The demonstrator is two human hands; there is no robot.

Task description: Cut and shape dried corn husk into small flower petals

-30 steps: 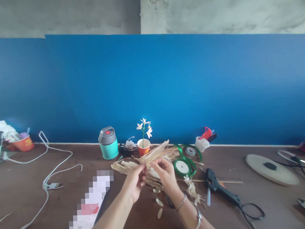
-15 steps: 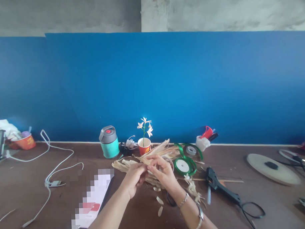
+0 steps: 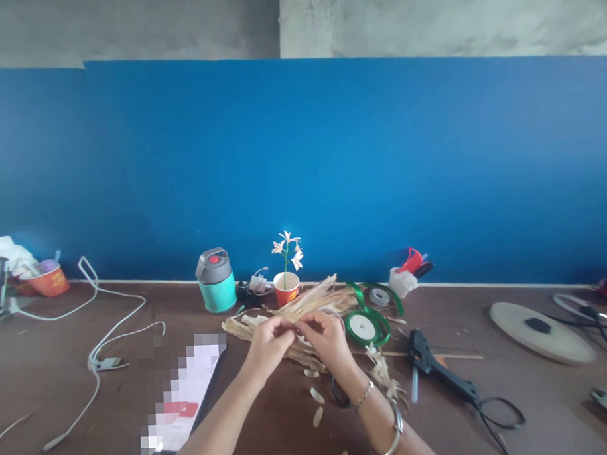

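Note:
My left hand and my right hand meet fingertip to fingertip at the middle of the table, both closed in a pinch. Whatever is between the fingers is too small and hidden to make out. Dried corn husks lie spread just behind and under the hands. Small cut pale petals are scattered on the near side, by my right wrist. Further right lies a bunch of pale husk flowers. A finished-looking stem of white flowers stands upright in a paper cup behind the husks.
Right of my hands are a green ribbon spool, a black glue gun with its cord, and a round lid. A phone lies by my left forearm. A turquoise flask and white cables stand and lie further left.
My right hand's fingers have lowered and drawn in, and both hands now pinch close together. The view has shifted slightly; the things on the table stay in place.

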